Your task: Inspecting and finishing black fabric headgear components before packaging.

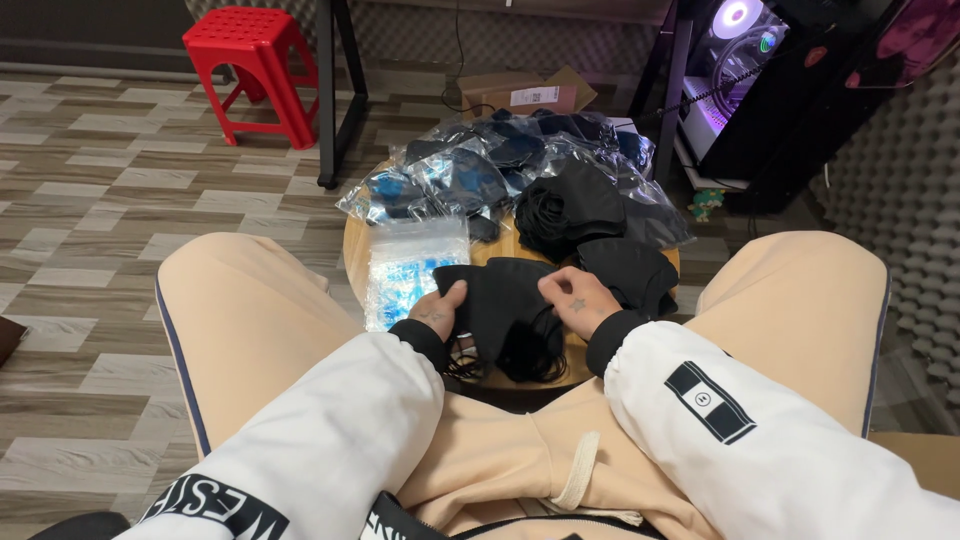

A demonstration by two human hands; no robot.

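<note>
So my little round table [352, 250] is pretty crowded. At 12 o'clock from my hands sits a heap of bagged masks [470, 170] in shiny clear wrappers, spilling toward 11. At 1 o'clock there's a loose pile of black masks [570, 205], and one more black mask [632, 268] lies just beside my right hand at 2. An empty-looking clear bag [410, 268] lies flat at 10 o'clock, touching my left hand's side of things. Further back: a cardboard box [520, 95] on the floor at 12, a red stool [255, 65] way off at 10, and a glowing PC [745, 60] at 2.

The mask [500, 305] I'm working with is at the table's near edge, right between my knees. It's plain black, soft, a bit crumpled, with its ear loops bunched and dangling off the edge at 6.

My left hand [437, 312] pinches its left edge, thumb on top, fingers clamped on the fabric. My right hand [577, 298] presses on its right side, fingers curled together onto it.
</note>
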